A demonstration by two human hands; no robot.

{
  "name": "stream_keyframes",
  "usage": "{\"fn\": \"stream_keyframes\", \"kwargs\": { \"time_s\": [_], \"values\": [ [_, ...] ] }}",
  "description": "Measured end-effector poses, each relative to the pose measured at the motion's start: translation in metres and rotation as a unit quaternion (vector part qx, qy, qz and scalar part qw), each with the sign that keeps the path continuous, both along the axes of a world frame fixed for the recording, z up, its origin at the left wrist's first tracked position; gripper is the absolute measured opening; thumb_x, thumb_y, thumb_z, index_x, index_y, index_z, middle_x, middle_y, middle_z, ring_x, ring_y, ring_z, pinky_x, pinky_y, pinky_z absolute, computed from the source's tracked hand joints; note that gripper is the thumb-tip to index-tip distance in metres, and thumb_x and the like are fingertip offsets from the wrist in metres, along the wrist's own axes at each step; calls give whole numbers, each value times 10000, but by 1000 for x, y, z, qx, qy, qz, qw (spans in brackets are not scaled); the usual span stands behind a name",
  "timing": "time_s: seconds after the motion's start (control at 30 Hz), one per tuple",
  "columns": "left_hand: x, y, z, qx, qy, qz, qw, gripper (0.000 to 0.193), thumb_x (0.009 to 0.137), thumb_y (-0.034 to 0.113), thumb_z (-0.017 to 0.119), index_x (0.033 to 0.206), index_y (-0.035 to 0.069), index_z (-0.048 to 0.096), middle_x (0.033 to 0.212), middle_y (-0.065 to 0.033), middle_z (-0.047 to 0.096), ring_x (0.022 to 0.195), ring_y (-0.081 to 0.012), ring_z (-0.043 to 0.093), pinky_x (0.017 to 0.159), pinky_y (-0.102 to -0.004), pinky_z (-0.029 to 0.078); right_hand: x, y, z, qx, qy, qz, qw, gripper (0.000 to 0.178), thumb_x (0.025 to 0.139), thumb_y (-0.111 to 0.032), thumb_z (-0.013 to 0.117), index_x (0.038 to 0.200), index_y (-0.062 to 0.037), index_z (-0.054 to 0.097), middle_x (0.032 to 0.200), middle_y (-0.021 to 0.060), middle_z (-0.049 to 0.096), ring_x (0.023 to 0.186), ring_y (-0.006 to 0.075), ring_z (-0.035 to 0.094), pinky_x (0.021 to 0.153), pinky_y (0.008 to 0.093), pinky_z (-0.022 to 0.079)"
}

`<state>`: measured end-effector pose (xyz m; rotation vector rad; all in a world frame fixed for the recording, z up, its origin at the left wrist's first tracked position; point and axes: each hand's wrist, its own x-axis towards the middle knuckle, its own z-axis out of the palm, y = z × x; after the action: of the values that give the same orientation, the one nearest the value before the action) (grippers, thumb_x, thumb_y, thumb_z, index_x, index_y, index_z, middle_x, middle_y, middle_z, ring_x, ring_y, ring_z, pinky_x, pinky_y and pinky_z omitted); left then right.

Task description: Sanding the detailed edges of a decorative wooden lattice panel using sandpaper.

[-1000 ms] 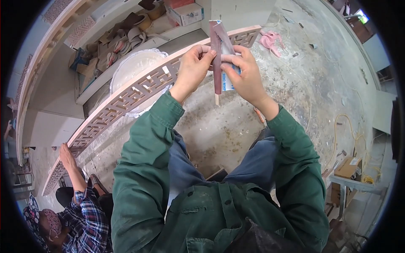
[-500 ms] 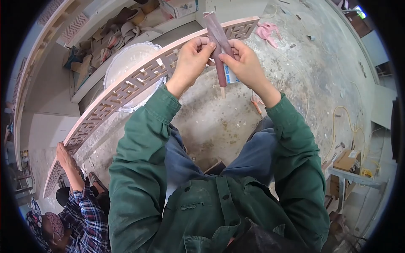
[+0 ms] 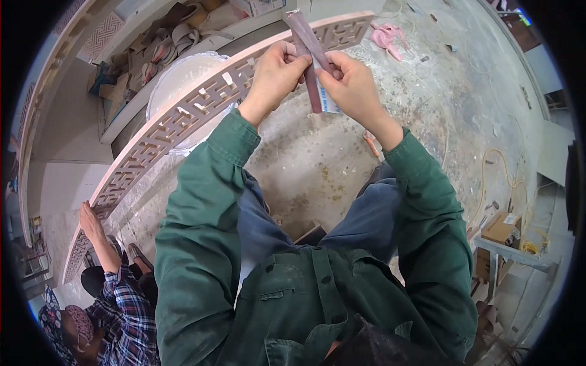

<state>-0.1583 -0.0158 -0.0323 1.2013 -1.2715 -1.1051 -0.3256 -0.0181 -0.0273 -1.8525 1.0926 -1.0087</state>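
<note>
Head view: stained floor (image 3: 317, 177) lies below me, and across it the lattice panel (image 3: 189, 94) arcs from near left to far right, passing beyond my hands. The pale tub (image 3: 163, 78) sits behind the panel, left. A co-worker's hand (image 3: 91, 222) touches the panel's near end. My left hand (image 3: 273, 76) pinches the sandpaper (image 3: 311, 41) from the left; my right hand (image 3: 353, 88) grips it from the right. Folded between them, it juts beyond my fingertips, its other end nearer me.
</note>
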Motion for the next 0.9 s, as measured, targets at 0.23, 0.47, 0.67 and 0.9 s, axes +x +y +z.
{"fn": "stream_keyframes", "kwargs": {
  "time_s": [0.23,0.47,0.67,0.9],
  "values": [
    [1,2,1,-33,14,11,999,190,834,122,615,867,-9,482,688,-62,587,543,-112,579,448,-235,453,6,3,-1,-138,-19,8,990,122,785,-125,593,848,-71,682,746,93,580,726,239,572,630,345,469],
    [-4,7,2,26,202,-41,978,178,886,92,540,1033,-7,551,769,-68,624,563,-97,568,462,-217,464,9,11,2,-186,11,3,983,129,775,-63,597,877,-82,674,766,93,550,770,266,551,675,369,464],
    [-1,4,-1,93,271,-18,958,217,910,79,519,1101,-16,553,864,-92,641,659,-131,623,568,-252,552,4,2,-3,-271,46,-3,962,202,764,-37,614,951,-80,679,857,116,555,803,289,552,723,367,460],
    [1,7,17,107,339,-124,926,235,922,70,538,1108,-71,549,970,-139,649,811,-184,674,727,-250,593,-22,-14,14,78,-76,87,990,283,829,-111,630,1103,-52,661,698,38,597,674,164,545,621,293,461]
  ]
}}
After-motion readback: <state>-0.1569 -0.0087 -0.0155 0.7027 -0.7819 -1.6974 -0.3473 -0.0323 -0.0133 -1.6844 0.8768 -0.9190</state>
